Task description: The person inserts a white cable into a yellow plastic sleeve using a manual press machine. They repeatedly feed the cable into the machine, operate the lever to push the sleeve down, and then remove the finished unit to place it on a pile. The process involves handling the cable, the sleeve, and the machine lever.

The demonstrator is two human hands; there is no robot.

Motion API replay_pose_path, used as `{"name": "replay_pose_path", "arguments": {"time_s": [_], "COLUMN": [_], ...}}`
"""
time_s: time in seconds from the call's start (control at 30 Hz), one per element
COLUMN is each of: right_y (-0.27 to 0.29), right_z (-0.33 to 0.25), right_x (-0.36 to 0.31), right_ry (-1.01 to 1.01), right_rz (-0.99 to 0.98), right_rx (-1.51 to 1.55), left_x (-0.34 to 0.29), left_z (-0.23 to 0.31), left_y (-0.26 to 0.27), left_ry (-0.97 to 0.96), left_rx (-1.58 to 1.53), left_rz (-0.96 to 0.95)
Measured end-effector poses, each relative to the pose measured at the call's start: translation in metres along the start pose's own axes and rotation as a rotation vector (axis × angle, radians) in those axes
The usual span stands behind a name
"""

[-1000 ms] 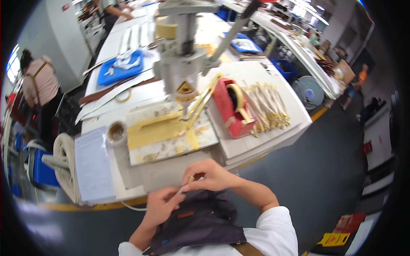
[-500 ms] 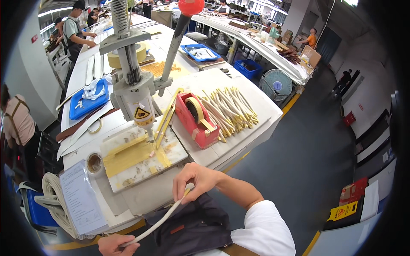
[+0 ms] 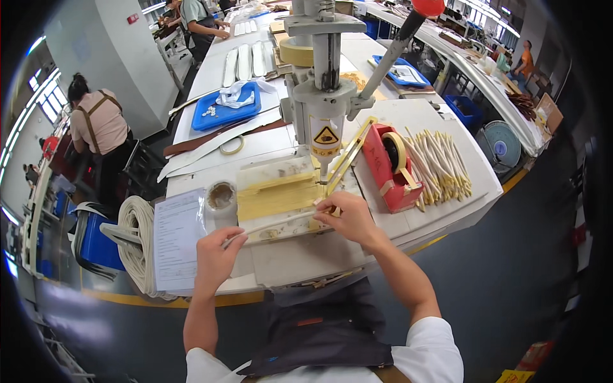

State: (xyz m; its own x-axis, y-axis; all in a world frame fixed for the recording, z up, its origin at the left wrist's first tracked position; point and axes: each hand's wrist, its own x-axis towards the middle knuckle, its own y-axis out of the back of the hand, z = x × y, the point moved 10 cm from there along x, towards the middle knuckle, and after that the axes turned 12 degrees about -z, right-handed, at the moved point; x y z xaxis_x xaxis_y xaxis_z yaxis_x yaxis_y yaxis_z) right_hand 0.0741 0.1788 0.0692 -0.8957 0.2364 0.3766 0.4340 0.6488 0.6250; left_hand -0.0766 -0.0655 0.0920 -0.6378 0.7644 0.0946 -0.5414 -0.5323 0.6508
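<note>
A pale cord (image 3: 281, 223) is stretched between my two hands along the near side of a white base plate covered partly with yellow tape (image 3: 274, 203). My left hand (image 3: 216, 258) pinches one end of it, left of the plate. At the other end, my right hand (image 3: 350, 218) closes its fingers on the cord just below the tip of a grey hand press (image 3: 325, 127). The press has a lever with a red knob (image 3: 429, 6). The cord's end at my right fingertips is partly hidden.
Right of the press stand a red tape dispenser (image 3: 385, 182) and a pile of pale cords with yellow ends (image 3: 440, 167). A printed sheet (image 3: 182, 239), a tape roll (image 3: 221, 195), a coiled cord (image 3: 135, 239) and a blue tray (image 3: 227, 107) lie leftward. A person (image 3: 99, 121) sits at left.
Both hands have moved up from in front of the apron to the press plate, carrying the cord. It now lies roughly level instead of slanting down. The view has turned leftward.
</note>
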Motion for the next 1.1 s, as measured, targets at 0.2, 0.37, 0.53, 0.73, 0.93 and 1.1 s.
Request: {"name": "replay_pose_path", "arguments": {"time_s": [0.2,0.37,0.53,0.73,0.93,1.1], "right_y": [-0.015,-0.01,-0.012,-0.013,-0.01,-0.013], "right_z": [0.003,0.006,0.015,0.024,0.019,0.016], "right_x": [0.006,-0.001,-0.003,-0.002,-0.002,0.0], "right_ry": [-0.012,0.027,-0.035,-0.072,-0.056,-0.049], "right_rz": [-0.029,0.043,0.03,0.031,0.061,0.059], "right_rx": [-0.133,-0.094,-0.003,0.053,0.032,-0.006], "left_x": [0.014,0.02,0.025,0.023,0.021,0.018], "left_z": [-0.028,-0.03,-0.037,-0.067,-0.096,-0.082], "left_y": [-0.005,-0.013,-0.016,-0.019,-0.022,-0.015], "left_ry": [0.001,-0.051,-0.008,0.037,0.227,0.029], "left_rx": [-0.006,0.014,0.004,-0.089,-0.251,-0.069], "left_rz": [0.0,-0.024,-0.052,-0.081,-0.135,-0.098]}}
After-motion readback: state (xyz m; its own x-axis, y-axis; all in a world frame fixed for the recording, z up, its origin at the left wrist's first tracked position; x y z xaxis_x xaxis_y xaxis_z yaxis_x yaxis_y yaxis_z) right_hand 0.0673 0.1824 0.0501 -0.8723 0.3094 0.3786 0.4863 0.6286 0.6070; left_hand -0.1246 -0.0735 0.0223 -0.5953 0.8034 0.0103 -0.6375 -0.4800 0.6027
